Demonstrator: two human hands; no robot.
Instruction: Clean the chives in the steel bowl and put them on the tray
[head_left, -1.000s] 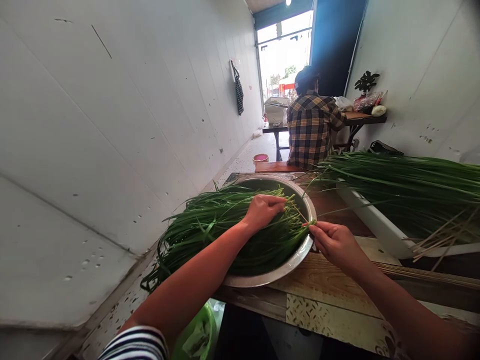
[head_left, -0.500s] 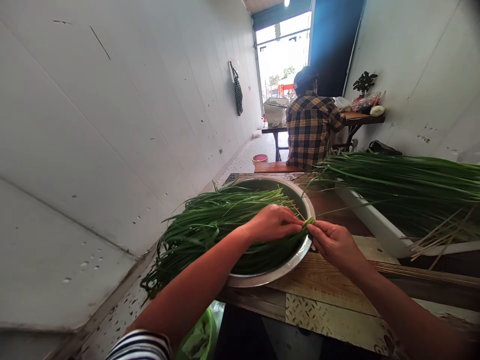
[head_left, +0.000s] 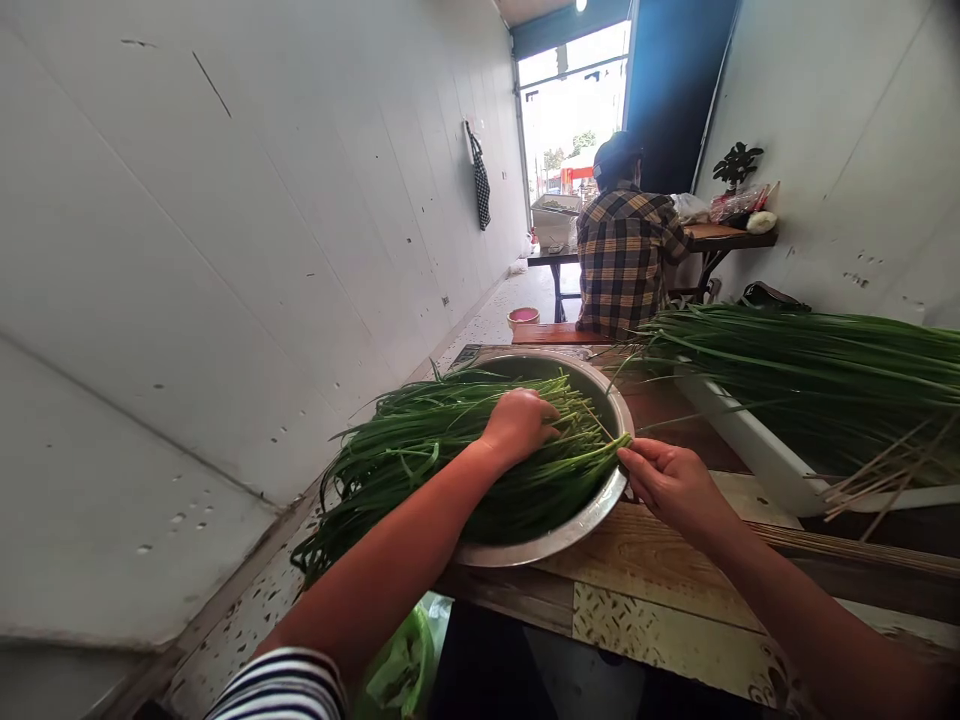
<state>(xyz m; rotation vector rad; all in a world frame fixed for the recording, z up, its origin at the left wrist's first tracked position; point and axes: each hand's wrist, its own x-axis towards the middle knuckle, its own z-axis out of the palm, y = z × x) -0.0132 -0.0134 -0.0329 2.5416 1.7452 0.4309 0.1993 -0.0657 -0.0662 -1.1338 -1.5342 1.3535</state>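
A round metal basin (head_left: 559, 540) on the table is heaped with long garlic chives (head_left: 420, 430), their green leaves hanging over its left rim. My left hand (head_left: 521, 425) is over the pale stalk ends, its fingers curled down among them; the fingertips are partly hidden. At the basin's right rim my right hand (head_left: 667, 480) pinches the ends of a few chives between thumb and fingers. A thin stick (head_left: 598, 424) slants up to the left from this pinch, across the basin.
A white box (head_left: 750, 440) piled with more chives (head_left: 810, 345) stands at the right. Thin bamboo sticks (head_left: 877, 475) lie on it, and more sticks (head_left: 855, 550) lie along the table. A green bag (head_left: 405, 670) is below. A person in a plaid shirt (head_left: 622, 260) sits ahead.
My left hand has left the pinched ends at the rim and moved left onto the stalks in the basin. My right hand keeps its pinch at the rim.
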